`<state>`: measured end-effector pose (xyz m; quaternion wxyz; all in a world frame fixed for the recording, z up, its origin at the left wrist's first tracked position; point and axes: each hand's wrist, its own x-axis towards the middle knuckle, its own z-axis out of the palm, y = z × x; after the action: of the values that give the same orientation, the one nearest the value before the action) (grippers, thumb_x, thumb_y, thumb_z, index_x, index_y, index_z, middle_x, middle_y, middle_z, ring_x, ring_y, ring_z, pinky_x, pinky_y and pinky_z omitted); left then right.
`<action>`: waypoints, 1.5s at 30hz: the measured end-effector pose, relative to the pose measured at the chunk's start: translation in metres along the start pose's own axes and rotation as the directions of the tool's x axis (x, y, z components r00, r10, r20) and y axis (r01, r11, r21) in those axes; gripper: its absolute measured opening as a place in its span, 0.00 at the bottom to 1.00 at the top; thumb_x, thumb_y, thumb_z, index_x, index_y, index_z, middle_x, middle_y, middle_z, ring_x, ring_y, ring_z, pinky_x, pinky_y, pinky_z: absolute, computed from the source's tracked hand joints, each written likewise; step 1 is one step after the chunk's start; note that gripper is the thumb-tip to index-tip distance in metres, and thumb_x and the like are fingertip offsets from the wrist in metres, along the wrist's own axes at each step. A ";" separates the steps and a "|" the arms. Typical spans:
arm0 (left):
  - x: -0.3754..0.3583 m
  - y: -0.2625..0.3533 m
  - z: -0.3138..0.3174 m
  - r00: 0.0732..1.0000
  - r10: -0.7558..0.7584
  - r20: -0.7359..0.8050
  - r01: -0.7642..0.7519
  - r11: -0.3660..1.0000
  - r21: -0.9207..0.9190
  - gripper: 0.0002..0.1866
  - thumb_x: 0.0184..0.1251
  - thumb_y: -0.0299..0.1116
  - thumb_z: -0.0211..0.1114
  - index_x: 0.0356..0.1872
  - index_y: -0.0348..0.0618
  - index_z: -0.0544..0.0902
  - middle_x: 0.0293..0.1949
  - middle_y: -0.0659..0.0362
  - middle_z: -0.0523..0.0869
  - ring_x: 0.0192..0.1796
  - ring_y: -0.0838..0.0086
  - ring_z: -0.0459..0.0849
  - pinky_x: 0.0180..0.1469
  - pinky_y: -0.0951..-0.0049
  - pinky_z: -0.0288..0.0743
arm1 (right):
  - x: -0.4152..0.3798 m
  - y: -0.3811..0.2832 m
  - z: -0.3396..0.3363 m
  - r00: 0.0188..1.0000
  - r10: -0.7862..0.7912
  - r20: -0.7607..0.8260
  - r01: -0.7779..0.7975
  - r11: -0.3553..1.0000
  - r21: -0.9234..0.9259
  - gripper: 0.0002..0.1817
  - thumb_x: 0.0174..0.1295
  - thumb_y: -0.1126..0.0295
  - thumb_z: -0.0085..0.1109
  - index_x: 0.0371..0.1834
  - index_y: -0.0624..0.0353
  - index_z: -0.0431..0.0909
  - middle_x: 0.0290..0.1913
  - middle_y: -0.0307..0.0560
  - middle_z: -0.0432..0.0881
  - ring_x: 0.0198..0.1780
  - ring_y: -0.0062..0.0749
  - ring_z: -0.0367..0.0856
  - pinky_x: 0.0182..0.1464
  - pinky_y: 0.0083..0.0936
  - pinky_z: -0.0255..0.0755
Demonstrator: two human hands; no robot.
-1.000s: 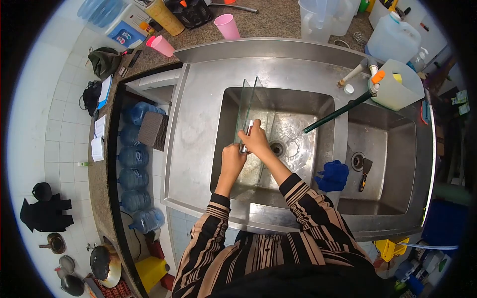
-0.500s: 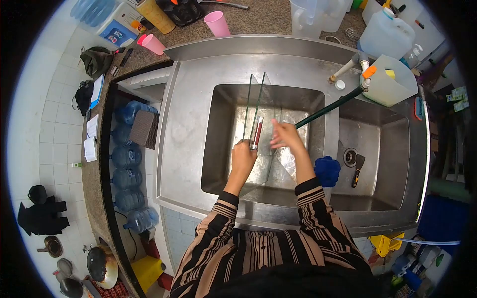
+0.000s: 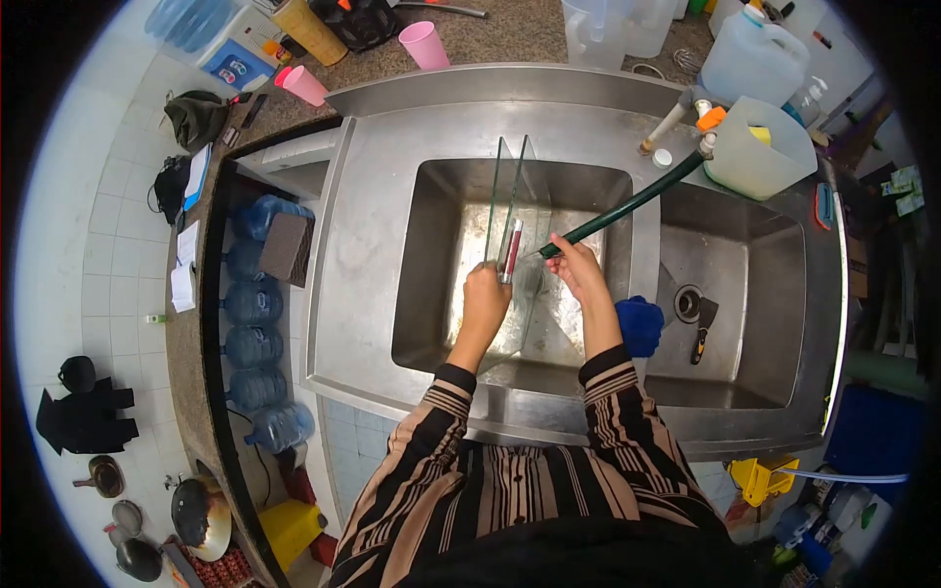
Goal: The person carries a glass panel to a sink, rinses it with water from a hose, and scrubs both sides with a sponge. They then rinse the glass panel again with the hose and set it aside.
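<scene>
Over the left basin, my left hand is wrapped round the near end of a clear glass piece with upright panes and a red-and-silver strip. My right hand grips the open end of a dark green hose, just right of the glass. The hose runs from the tap at the back right, and its end points at the glass. Water seems to come out of it, though this is faint.
A blue cloth lies on the divider between basins. The right basin holds a black scraper near its drain. Behind stand pink cups, a translucent tub and a large jug.
My right hand, spread apart from the hose before, has closed on its end. The hose end now reaches further left, near the glass. My left hand keeps its grip.
</scene>
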<state>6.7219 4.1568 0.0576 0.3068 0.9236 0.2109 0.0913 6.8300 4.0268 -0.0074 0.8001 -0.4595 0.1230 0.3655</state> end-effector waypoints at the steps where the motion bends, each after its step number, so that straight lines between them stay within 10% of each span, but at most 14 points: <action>1: 0.001 0.001 0.002 1.000 0.002 -0.004 -0.002 1.000 0.005 0.11 0.39 0.18 0.58 0.29 0.30 0.78 0.29 0.41 0.79 0.33 0.47 0.79 0.38 0.57 0.74 | -0.009 -0.003 0.004 1.000 0.004 -0.002 -0.004 1.000 -0.001 0.12 0.57 0.64 0.59 0.31 0.62 0.73 0.27 0.43 0.77 0.23 0.23 0.74 0.24 0.19 0.66; 45: -0.002 0.018 0.031 0.992 0.127 -0.020 -0.129 0.983 -0.134 0.19 0.37 0.16 0.57 0.39 0.31 0.76 0.39 0.42 0.76 0.40 0.48 0.76 0.44 0.59 0.72 | -0.051 -0.005 0.047 0.994 -0.106 -0.021 0.107 0.959 0.263 0.11 0.58 0.69 0.57 0.32 0.67 0.71 0.27 0.48 0.76 0.29 0.31 0.79 0.33 0.22 0.78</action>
<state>6.7355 4.1262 0.0440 0.3607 0.9119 0.1462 0.1300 6.7911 4.0404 0.0484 0.8721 -0.3562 0.1482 0.3008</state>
